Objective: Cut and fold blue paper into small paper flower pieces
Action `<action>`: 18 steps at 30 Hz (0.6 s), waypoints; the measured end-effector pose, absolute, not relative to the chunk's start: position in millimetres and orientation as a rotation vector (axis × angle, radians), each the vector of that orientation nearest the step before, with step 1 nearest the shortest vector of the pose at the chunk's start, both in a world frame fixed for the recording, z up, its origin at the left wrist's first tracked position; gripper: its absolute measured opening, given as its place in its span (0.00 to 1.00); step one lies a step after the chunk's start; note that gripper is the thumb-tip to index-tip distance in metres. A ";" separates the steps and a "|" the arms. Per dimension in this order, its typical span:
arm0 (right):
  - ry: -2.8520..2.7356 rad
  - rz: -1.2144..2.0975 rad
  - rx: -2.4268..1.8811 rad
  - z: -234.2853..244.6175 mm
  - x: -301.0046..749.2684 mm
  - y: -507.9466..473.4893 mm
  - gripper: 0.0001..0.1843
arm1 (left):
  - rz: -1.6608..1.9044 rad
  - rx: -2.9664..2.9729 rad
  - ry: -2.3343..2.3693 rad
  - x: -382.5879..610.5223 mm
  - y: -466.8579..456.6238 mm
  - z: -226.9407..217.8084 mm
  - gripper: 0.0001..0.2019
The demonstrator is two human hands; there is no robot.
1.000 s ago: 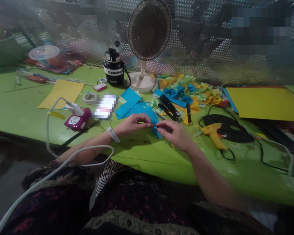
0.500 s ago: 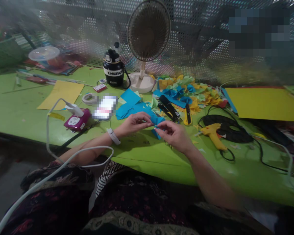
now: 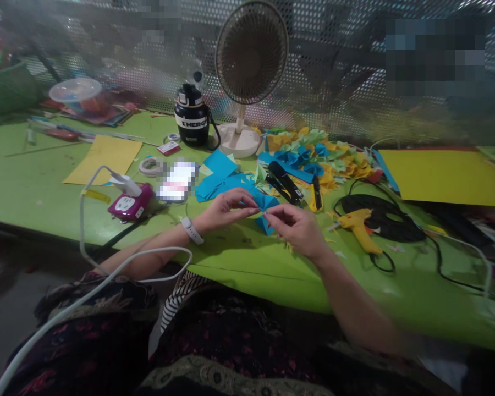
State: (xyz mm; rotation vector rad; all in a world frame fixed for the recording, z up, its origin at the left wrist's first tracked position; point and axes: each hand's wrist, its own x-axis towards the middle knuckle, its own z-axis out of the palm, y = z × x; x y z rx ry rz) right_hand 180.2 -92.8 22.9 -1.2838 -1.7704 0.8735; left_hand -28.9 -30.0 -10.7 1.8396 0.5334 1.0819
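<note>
Between both hands, just above the table's front part, is a folded piece of blue paper (image 3: 268, 203). My left hand (image 3: 233, 209) pinches its near side between thumb and fingertips. From the right, my right hand (image 3: 295, 225) pinches the same paper, its fingertips almost touching the left ones. Part of the blue paper hangs below the fingers. Loose blue paper sheets (image 3: 218, 176) lie just behind the left hand. A black stapler (image 3: 284, 182) and a yellow-and-black cutter knife (image 3: 315, 195) rest beyond the right hand.
Right of my hands lies a yellow glue gun (image 3: 361, 228) with a black cable. A heap of paper pieces (image 3: 334, 157) sits behind the stapler. A fan (image 3: 240, 137), black bottle (image 3: 192, 121), phone (image 3: 177, 181) and purple socket block (image 3: 131, 203) stand or lie leftward. A white cable crosses my left forearm.
My fingertips have shifted slightly on the blue paper, and its upper part looks more spread out. The right fingers are drawn closer together. Everything else stays put.
</note>
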 end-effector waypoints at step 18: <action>-1.879 0.507 -1.343 17.7 173.3 -97.5 0.09 | 1.116 1.883 0.686 -28.4 -32.3 -15.4 0.12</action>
